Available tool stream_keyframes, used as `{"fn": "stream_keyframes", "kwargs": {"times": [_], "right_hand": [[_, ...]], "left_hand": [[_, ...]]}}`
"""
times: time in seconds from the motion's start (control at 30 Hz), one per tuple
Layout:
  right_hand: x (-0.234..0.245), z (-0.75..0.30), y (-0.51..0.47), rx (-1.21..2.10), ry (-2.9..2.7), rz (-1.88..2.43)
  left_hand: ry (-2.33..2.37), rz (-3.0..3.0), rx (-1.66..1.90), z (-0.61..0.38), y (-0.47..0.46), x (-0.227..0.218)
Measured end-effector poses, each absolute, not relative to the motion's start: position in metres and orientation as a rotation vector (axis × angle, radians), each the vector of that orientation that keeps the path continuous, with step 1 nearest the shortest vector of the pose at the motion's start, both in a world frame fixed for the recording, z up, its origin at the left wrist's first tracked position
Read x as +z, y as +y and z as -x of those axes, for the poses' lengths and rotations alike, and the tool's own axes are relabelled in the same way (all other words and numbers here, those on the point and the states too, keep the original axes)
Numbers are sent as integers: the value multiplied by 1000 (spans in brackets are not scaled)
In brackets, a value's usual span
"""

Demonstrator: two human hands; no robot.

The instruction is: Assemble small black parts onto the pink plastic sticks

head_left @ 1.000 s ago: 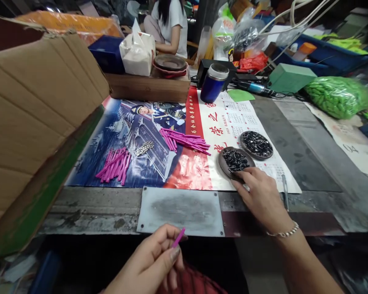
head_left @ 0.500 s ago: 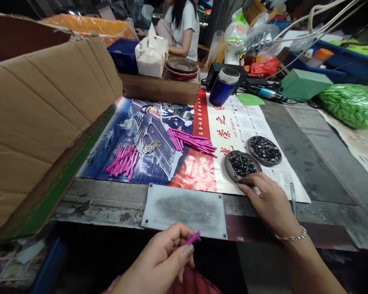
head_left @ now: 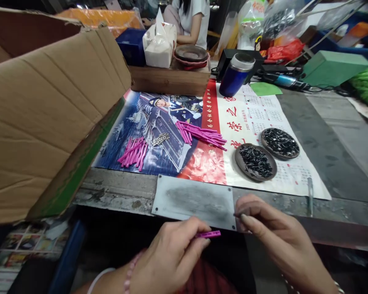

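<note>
My left hand (head_left: 171, 255) is closed round a pink plastic strip (head_left: 209, 234) that points right, below the table's front edge. My right hand (head_left: 276, 239) is just to the right of it, thumb and forefinger pinched on a small dark piece too small to name. Two round dishes of small black parts (head_left: 255, 161) (head_left: 280, 143) sit on the calendar sheet (head_left: 248, 122) ahead of my right hand. Two heaps of pink strips (head_left: 134, 152) (head_left: 202, 134) lie further left, with a small silver beaded piece (head_left: 160, 139) between them.
A large cardboard box flap (head_left: 49, 106) fills the left side. A grey metal plate (head_left: 196, 201) lies at the table edge. A blue cup (head_left: 235, 75), wooden box (head_left: 171, 79), green box (head_left: 331, 67) and bags stand at the back. Another person (head_left: 191, 18) sits beyond.
My right hand has left the nearer dish and come back towards me with a small dark piece. My left hand has turned the pink strip level. The view has shifted left.
</note>
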State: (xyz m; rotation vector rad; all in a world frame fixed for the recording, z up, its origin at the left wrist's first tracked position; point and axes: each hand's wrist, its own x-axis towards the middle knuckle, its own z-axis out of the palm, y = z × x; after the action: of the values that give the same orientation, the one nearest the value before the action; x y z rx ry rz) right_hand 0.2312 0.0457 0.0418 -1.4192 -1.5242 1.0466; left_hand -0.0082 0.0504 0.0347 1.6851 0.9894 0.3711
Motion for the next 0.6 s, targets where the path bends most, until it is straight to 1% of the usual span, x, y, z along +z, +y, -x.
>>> {"fn": "stream_keyframes", "kwargs": {"times": [0.17,0.33,0.5,0.6], "right_hand": [[43,-203,43,1326,-1554,1304],[46,-192,43,1403,-1594,1277],[47,-188,44,1318,-1740,1228],[45,-186,37,1115,-1912,1186]], "left_hand": [[957,-1916,385,12,47,42],[996,-2085,362,18,45,49],[1036,-2198,324,20,41,51],[1022,-2274,374,22,39,46]]}}
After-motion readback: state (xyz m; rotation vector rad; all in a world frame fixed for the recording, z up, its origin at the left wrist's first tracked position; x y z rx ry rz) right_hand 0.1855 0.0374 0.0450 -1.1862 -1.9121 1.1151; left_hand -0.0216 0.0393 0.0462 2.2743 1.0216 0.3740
